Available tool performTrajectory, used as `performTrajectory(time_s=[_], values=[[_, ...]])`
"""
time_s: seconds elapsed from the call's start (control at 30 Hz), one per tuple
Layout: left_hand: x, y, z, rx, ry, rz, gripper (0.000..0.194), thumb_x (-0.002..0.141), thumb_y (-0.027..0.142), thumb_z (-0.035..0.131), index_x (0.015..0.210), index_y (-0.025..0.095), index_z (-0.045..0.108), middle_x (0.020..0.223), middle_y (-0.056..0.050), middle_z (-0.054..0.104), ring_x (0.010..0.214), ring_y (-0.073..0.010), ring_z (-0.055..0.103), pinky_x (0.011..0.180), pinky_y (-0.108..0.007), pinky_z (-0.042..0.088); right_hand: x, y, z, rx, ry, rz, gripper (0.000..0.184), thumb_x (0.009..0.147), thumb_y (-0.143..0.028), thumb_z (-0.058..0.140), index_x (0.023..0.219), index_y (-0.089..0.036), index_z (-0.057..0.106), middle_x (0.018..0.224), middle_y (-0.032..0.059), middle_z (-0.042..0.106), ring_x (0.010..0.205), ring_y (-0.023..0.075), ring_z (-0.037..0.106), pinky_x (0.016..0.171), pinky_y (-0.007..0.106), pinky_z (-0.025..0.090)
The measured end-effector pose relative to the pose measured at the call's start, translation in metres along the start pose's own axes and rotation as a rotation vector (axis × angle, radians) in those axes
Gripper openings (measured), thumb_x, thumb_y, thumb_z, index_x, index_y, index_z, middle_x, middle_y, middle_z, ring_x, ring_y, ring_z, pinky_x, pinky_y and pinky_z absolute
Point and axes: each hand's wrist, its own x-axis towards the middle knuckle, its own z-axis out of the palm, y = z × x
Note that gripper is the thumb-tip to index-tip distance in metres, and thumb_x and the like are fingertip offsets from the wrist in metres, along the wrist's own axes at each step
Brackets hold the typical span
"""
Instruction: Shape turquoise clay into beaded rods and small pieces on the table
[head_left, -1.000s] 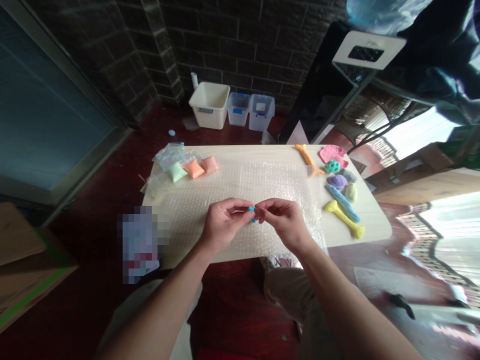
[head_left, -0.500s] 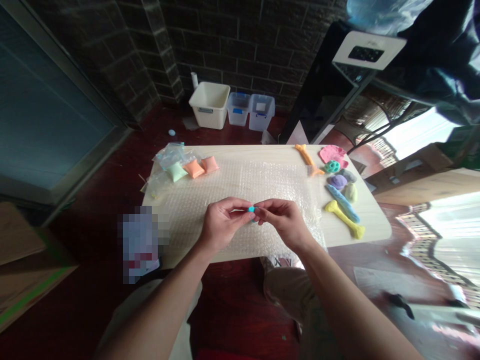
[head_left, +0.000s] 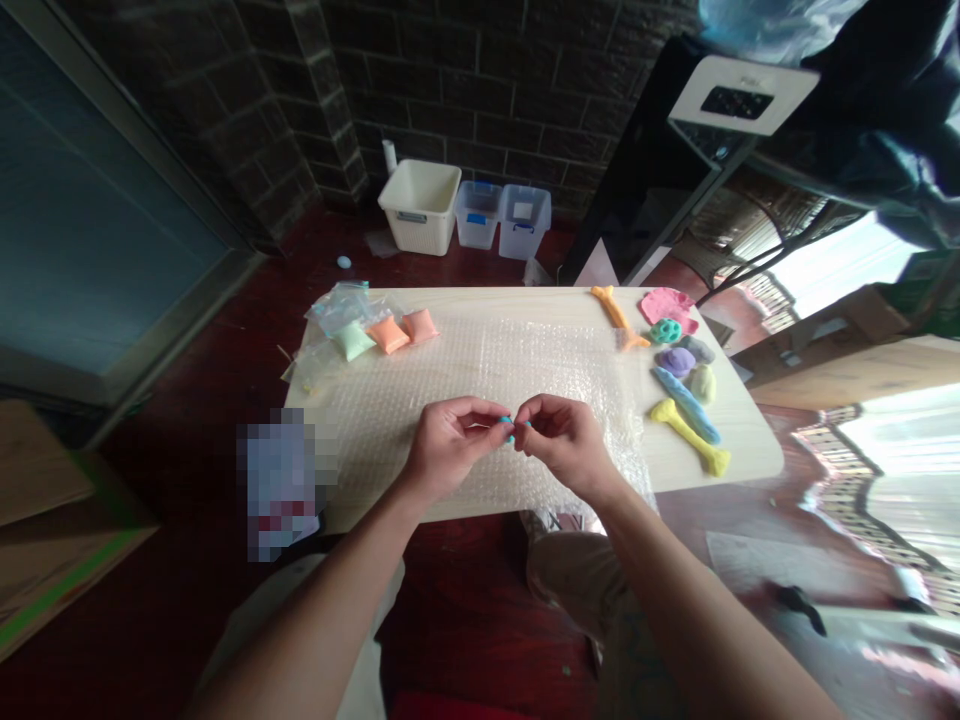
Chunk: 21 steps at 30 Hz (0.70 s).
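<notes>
My left hand [head_left: 448, 450] and my right hand [head_left: 564, 441] meet above the near middle of a small light table [head_left: 742, 440]. Both pinch one small piece of turquoise clay [head_left: 511, 427] between thumb and fingertips. The clay is mostly hidden by my fingers. A sheet of bubble wrap [head_left: 480, 375] lies on the table under my hands.
Finished clay shapes lie at the table's right: an orange bone [head_left: 618, 316], a pink piece [head_left: 666, 303], a blue strip [head_left: 684, 403], a yellow bone [head_left: 691, 436]. Clay packets in green [head_left: 351, 341] and orange [head_left: 388, 334] lie at the left. Bins [head_left: 420, 207] stand on the floor beyond.
My hands have stayed together over the bubble wrap, the fingers shifting slightly on the turquoise clay. The view has tilted a little.
</notes>
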Motion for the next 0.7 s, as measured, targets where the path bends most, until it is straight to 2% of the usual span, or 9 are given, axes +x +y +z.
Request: performTrajectory(time_s=[0.1, 0.2, 0.3, 0.4, 0.5, 0.6, 0.7], values=[[0.003, -0.001, -0.003, -0.018, 0.086, -0.006, 0.025, 0.074, 0.033, 0.090, 0.090, 0.017, 0.079, 0.083, -0.006, 0.079, 0.075, -0.0200, 0.075, 0.074, -0.034, 0.063, 0.001, -0.006, -0.001, 0.145, 0.012, 0.002, 0.014, 0.073, -0.025, 0.081, 0.073, -0.019, 0.068, 0.059, -0.0008, 0.066, 0.055, 0.0122, 0.054, 0.055, 0.028, 0.043], [0.005, -0.003, -0.008, -0.082, 0.168, 0.009, 0.025, 0.076, 0.031, 0.089, 0.092, 0.016, 0.077, 0.086, -0.005, 0.078, 0.076, -0.0174, 0.074, 0.078, -0.033, 0.062, 0.003, -0.012, -0.008, 0.307, 0.100, 0.019, 0.015, 0.072, -0.027, 0.080, 0.072, -0.022, 0.065, 0.060, -0.0019, 0.063, 0.055, 0.0121, 0.053, 0.054, 0.028, 0.043], [0.007, -0.002, -0.008, -0.182, 0.186, -0.011, 0.027, 0.076, 0.029, 0.088, 0.096, 0.016, 0.077, 0.089, -0.005, 0.077, 0.079, -0.0160, 0.073, 0.083, -0.034, 0.062, 0.006, -0.009, -0.013, 0.321, 0.143, 0.011, 0.015, 0.075, -0.030, 0.082, 0.078, -0.022, 0.070, 0.067, -0.0003, 0.067, 0.060, 0.0131, 0.058, 0.058, 0.028, 0.048], [0.009, 0.002, -0.008, -0.256, 0.197, -0.043, 0.026, 0.076, 0.027, 0.087, 0.097, 0.015, 0.079, 0.091, -0.006, 0.078, 0.082, -0.0164, 0.073, 0.086, -0.036, 0.061, 0.008, 0.002, -0.012, 0.138, 0.128, -0.011, 0.020, 0.081, -0.037, 0.084, 0.088, -0.019, 0.077, 0.073, 0.0042, 0.074, 0.064, 0.0151, 0.064, 0.063, 0.031, 0.053], [0.012, 0.005, -0.016, -0.244, 0.291, -0.018, 0.020, 0.078, 0.026, 0.083, 0.094, 0.015, 0.079, 0.097, -0.007, 0.078, 0.082, -0.0160, 0.071, 0.086, -0.036, 0.061, 0.009, 0.015, -0.008, -0.147, 0.165, -0.084, 0.029, 0.083, -0.043, 0.083, 0.096, -0.017, 0.081, 0.079, 0.0083, 0.078, 0.067, 0.0190, 0.069, 0.065, 0.035, 0.057], [0.012, 0.005, -0.033, -0.038, 0.422, 0.055, 0.018, 0.082, 0.029, 0.079, 0.095, 0.017, 0.080, 0.092, -0.005, 0.077, 0.078, -0.0155, 0.069, 0.079, -0.032, 0.059, 0.013, 0.024, -0.005, -0.334, 0.171, -0.150, 0.032, 0.086, -0.045, 0.079, 0.101, -0.017, 0.082, 0.086, 0.0109, 0.081, 0.072, 0.0224, 0.073, 0.066, 0.038, 0.059], [0.008, 0.005, -0.051, 0.286, 0.437, 0.132, 0.022, 0.085, 0.033, 0.076, 0.101, 0.018, 0.081, 0.090, -0.006, 0.077, 0.079, -0.0195, 0.070, 0.075, -0.032, 0.057, 0.020, 0.027, -0.001, -0.377, 0.163, -0.181, 0.027, 0.087, -0.040, 0.077, 0.100, -0.017, 0.080, 0.082, 0.0100, 0.080, 0.070, 0.0223, 0.074, 0.063, 0.036, 0.058]])
